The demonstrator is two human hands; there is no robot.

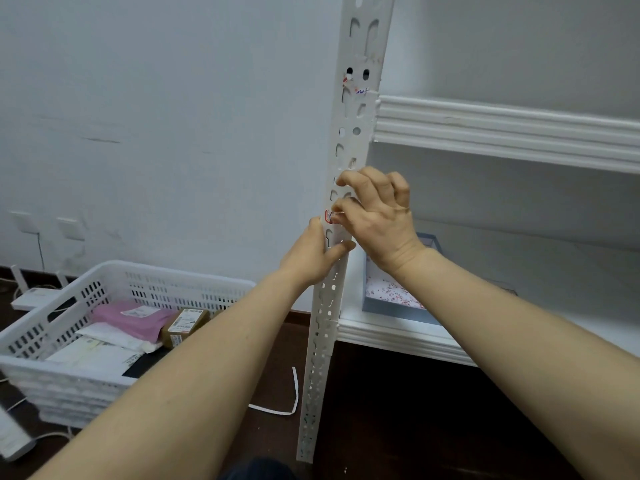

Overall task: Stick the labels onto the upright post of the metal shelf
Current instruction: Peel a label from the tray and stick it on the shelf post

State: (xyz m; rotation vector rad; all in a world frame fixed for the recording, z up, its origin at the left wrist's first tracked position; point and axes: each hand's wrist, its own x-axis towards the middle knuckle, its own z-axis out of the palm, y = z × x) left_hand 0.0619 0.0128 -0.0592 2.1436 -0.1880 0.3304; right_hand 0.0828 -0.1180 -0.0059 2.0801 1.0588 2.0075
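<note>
Evenly and softly lit from above and ahead, cool bluish-white in cast, with only faint shadow under the shelf boards (pixel 502 133) and a dark floor (pixel 398 410) beneath. No harsh glare anywhere; slightly soft throughout, softest on the forearms near the bottom edge. Strongly bent by the wide lens, the post (pixel 349 140) leaning and bowing toward the edges.

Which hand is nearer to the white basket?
Left. The left hand grips the post on the basket's side, up and right of it; the right hand is on the post's far side, by the shelf.
</note>
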